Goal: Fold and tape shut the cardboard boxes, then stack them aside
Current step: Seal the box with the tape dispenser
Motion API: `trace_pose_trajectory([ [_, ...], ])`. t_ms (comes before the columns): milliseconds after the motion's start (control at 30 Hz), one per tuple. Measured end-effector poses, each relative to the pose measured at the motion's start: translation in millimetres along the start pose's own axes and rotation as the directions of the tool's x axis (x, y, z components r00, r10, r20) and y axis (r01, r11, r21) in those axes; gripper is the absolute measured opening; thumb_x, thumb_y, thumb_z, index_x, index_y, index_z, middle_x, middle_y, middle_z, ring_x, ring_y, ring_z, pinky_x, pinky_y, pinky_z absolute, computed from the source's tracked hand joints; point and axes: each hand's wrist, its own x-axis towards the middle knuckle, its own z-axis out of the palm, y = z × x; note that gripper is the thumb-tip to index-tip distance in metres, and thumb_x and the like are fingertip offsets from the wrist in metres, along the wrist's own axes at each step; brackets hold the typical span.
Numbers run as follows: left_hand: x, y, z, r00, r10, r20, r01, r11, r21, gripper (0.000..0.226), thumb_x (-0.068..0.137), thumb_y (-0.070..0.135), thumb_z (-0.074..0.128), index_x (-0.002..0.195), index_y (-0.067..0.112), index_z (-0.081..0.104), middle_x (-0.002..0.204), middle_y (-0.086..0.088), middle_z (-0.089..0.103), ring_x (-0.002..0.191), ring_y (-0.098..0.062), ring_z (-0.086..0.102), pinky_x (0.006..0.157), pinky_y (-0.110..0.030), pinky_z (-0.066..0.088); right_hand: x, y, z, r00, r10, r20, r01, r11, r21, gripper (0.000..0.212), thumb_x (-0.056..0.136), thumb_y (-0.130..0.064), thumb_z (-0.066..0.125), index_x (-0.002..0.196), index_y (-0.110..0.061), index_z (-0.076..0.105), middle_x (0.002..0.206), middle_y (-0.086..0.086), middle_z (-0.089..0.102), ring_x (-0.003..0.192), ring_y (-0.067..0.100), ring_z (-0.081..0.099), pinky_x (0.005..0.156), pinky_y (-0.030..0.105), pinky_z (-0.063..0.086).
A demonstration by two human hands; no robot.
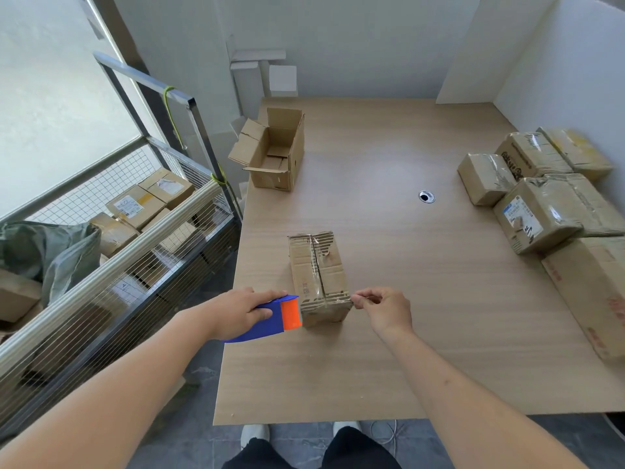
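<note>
Left hand [241, 313] grips tape dispenser [274, 318]; right hand [385, 311] pinches tape — at box [319, 279].

A wooden table [389, 350] is filling the middle of the view, its pale grain running side to side, with a small round metal grommet [426, 196] sitting toward two o'clock. White walls [372, 35] are closing in the far side from twelve to two o'clock. At ten o'clock a large frosted window [50, 96] is letting in soft daylight. Below it, from eight to ten o'clock, a wire-mesh cart [135, 238] with a metal frame is standing just beside the table's edge. Grey tiled floor [203, 374] is showing at seven o'clock and along the bottom edge.
</note>
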Motion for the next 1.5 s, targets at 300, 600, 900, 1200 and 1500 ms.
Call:
trace_pose_trajectory([
  [300,12,4,4,0.998,-0.049,0.032,0.050,0.998,-0.034,0.047,0.109,0.040,0.037,0.151,0.057,0.026,0.121,0.000,0.053,0.109,-0.020,0.053,0.094,-0.038,0.040,9,22,9,0.983,-0.093,0.159,0.096,0.995,-0.017,0.026,0.094,-0.046,0.070,0.117,-0.058,0.067,0.098,-0.019,0.075,0.081,0.005,0.063,0.078,0.034,0.053],
  [600,18,-1,5,0.997,-0.064,0.052,0.069,0.994,-0.087,0.046,0.107,0.044,0.039,0.145,0.064,0.026,0.126,0.003,0.053,0.113,-0.019,0.053,0.101,-0.044,0.042,5,-4,17,0.786,-0.593,0.173,0.615,0.724,-0.312,0.034,0.077,-0.039,0.086,0.099,-0.026,0.064,0.100,-0.010,0.055,0.094,0.013,0.055,0.073,0.033,0.052],
  [900,22,3,5,0.994,-0.058,0.093,0.070,0.989,-0.129,0.047,0.108,0.040,0.040,0.148,0.060,0.027,0.126,0.001,0.052,0.112,-0.020,0.053,0.100,-0.044,0.043,19,-20,16,0.722,-0.469,0.508,0.690,0.535,-0.487,0.035,0.071,-0.014,0.069,0.091,-0.024,0.042,0.098,-0.007,0.041,0.093,0.022,0.050,0.065,0.037,0.048],
  [1200,20,-3,8,0.993,-0.049,0.109,0.067,0.982,-0.174,0.048,0.109,0.041,0.038,0.150,0.061,0.023,0.125,0.005,0.050,0.111,-0.017,0.052,0.101,-0.042,0.041,11,-66,57,0.809,-0.492,0.323,0.588,0.694,-0.415,0.032,0.098,-0.034,0.052,0.129,-0.029,0.058,0.147,-0.001,0.043,0.141,0.018,0.037,0.113,0.040,0.026],
  [1500,12,-35,28,0.997,0.034,0.075,-0.005,0.935,-0.355,0.052,0.108,0.038,0.041,0.145,0.071,0.023,0.131,0.009,0.052,0.119,-0.014,0.052,0.107,-0.044,0.041,19,-20,80,0.749,-0.594,0.294,0.614,0.455,-0.645,0.060,0.107,-0.048,0.030,0.158,-0.017,0.037,0.166,0.013,0.028,0.155,0.027,0.024,0.125,0.043,0.017],
])
